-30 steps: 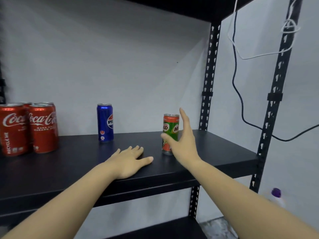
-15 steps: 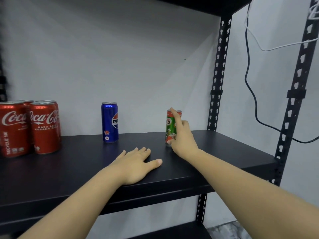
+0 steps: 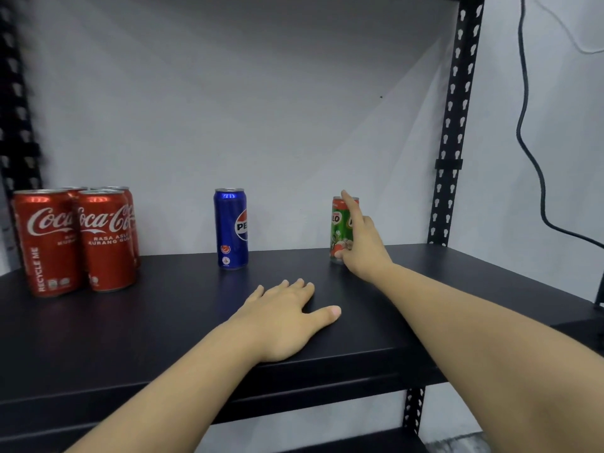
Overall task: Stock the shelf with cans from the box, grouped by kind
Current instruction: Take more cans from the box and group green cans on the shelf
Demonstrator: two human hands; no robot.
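A green Milo can [image 3: 338, 223] stands upright at the back right of the black shelf board [image 3: 147, 322]. My right hand [image 3: 362, 250] wraps its right side, thumb low on the front and forefinger up along the can. My left hand [image 3: 287, 315] lies flat, palm down, on the board near its front edge, holding nothing. A blue Pepsi can [image 3: 230, 228] stands alone at the back middle. Several red Coca-Cola cans [image 3: 75, 240] are grouped at the left. The box is out of view.
Black perforated uprights frame the shelf, one at the back right [image 3: 452, 125] and one at the far left [image 3: 16, 125]. A black cable [image 3: 526, 125] hangs down the wall on the right. A white wall backs the shelf.
My right hand went from open beside the Milo can to wrapped around it, and the can now stands farther back on the board. My left hand stayed flat.
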